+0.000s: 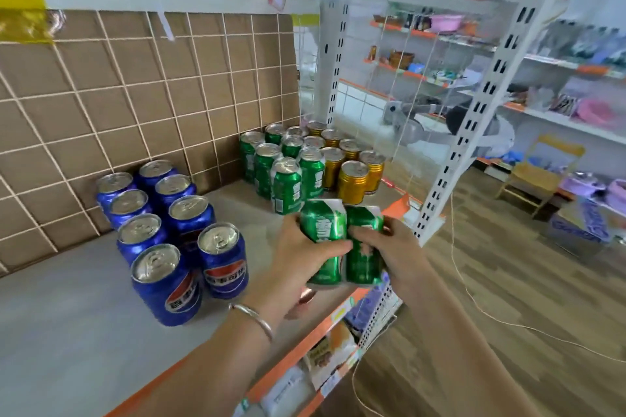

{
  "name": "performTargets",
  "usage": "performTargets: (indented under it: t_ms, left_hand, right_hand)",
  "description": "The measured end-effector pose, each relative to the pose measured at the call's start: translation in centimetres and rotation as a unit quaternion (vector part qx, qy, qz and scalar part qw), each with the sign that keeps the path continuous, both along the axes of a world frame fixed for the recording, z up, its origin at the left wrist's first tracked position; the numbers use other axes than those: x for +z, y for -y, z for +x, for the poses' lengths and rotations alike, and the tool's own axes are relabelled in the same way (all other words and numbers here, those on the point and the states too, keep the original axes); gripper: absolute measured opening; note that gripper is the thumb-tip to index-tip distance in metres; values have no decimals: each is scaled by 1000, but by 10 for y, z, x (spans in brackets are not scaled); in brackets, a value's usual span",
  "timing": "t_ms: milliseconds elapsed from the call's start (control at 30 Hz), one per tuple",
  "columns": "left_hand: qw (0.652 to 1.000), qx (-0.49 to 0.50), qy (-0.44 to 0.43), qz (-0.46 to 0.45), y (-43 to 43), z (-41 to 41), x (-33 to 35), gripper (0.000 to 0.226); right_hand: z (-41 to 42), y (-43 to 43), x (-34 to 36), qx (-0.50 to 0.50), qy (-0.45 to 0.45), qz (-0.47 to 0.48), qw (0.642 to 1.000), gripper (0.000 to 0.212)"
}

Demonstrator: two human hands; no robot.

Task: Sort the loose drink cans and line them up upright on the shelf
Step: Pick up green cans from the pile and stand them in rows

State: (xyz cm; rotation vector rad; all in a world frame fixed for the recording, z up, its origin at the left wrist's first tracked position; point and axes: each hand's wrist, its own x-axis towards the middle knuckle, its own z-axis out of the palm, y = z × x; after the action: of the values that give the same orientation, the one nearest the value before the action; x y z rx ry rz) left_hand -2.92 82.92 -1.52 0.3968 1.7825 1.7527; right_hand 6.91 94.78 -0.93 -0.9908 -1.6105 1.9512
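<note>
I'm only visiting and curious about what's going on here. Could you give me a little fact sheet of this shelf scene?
Left hand: holds a green can
Right hand: holds a second green can, beside the first
Where: over the front edge of the shelf
Blue Pepsi cans: eight, upright, two rows, left
Standing green cans: upright cluster, far right corner
Gold cans: upright, right of those

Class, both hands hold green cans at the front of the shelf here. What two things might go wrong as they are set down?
1. The left hand grips the left green can and the right hand the right green can, close to the shelf's orange edge; set down there, one might fall off.
2. The standing green cans crowd the gold cans; a nudge may topple several.
</note>
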Motion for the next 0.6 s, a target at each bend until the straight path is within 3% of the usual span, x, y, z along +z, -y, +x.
performTargets:
  t_ms: [100, 233, 400, 467, 600]
  left_hand:
    - [986, 113, -89, -78, -24, -21, -24, 92]
    - [966, 230, -72, -93, -43, -28, -27, 99]
    - [939, 301, -107, -130, -66, -28, -27, 94]
    - [935, 315, -119, -109, -73, -26, -32, 94]
    - [936, 313, -153, -61, -79, -14, -43, 88]
  right_hand:
    - [-27, -27, 2, 61, -20, 43, 997, 46]
    - [-66, -52, -4, 149, 8, 105, 983, 75]
    - [-88, -68, -18, 195, 22, 172, 965, 72]
    - [-90, -77, -19, 223, 29, 227, 948, 70]
    - [-93, -97, -7, 306, 89, 356, 878, 72]
